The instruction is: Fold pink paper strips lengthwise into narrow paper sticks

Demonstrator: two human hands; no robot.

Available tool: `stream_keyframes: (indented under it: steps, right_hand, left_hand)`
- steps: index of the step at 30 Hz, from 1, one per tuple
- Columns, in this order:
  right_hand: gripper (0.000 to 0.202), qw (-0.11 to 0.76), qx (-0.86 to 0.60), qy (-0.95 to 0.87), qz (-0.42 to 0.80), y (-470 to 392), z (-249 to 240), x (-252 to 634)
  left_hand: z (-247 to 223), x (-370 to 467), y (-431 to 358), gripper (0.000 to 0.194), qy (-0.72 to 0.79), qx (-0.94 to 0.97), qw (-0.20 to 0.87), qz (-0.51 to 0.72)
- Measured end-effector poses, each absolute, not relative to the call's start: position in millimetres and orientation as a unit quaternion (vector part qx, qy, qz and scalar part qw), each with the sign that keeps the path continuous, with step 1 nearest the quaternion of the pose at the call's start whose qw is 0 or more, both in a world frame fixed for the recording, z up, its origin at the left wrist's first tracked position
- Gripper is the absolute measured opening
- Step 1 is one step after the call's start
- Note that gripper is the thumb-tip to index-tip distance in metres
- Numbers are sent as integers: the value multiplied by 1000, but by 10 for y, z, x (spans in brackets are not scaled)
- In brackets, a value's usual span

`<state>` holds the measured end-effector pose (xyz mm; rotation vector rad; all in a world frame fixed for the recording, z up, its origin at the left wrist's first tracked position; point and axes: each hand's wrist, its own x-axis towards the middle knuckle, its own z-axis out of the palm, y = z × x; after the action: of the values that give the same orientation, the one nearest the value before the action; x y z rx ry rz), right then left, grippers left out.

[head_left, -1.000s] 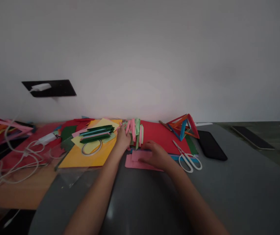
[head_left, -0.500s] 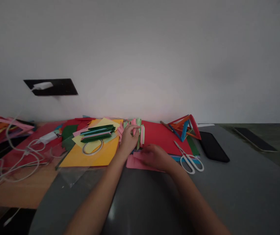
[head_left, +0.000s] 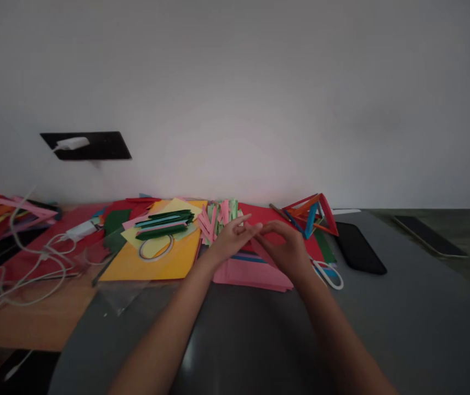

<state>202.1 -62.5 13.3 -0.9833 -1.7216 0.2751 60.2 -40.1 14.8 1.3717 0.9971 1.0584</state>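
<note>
My left hand (head_left: 232, 240) and my right hand (head_left: 287, 248) meet fingertip to fingertip above the red sheet (head_left: 255, 210). A small piece of pink paper (head_left: 266, 257) hangs below my right fingers, which pinch its upper edge. At the same edge the left thumb and a finger close, while another left finger points outward; the exact grip is partly hidden. Under the hands lies a stack of pink paper (head_left: 247, 273). Just left of them, a pile of folded pink and pale green paper strips (head_left: 218, 216) rests near the wall.
White-handled scissors (head_left: 330, 275) lie partly behind my right wrist. A black phone (head_left: 360, 247) and a paper-strip frame (head_left: 311, 215) are at right. Leftward are yellow sheets (head_left: 136, 269), a tape ring (head_left: 156, 259), dark green strips (head_left: 164, 225) and tangled white cables (head_left: 45, 257).
My left hand has left the strip pile and moved right. My right hand has risen from the pink stack with a pink piece, and the two hands now meet.
</note>
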Motion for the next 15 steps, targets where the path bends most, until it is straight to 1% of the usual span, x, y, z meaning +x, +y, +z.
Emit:
stream_keyframes:
  steps: [3,5,7,9,12,13,15]
  right_hand:
    - [7,519,-401,-754,39,-635,140,2014]
    - [8,512,-414,-752,-32,-638,123,2013]
    - [9,511,-436,-734,-100,-645,104,2013]
    - [10,508,-447,-724,-132,-655,92,2007]
    - [11,511,-434,-734,-105,-662,89,1985]
    - [11,519,-429,-735,-82,-658,90,1976]
    - [11,547,-421,-723,-30,-644,88,1962]
  left_hand:
    - [140,617,-436,61,363,564,595,442]
    - [126,606,-449,64,357,539,617,449]
    - [118,597,-452,62,349,507,643,456]
    - [121,597,-448,54,323,486,673,455]
    - [148,603,-439,32,283,493,691,446]
    - [159,603,-436,27,280,503,685,447]
    - [181,597,-431,26,286,522,662,455]
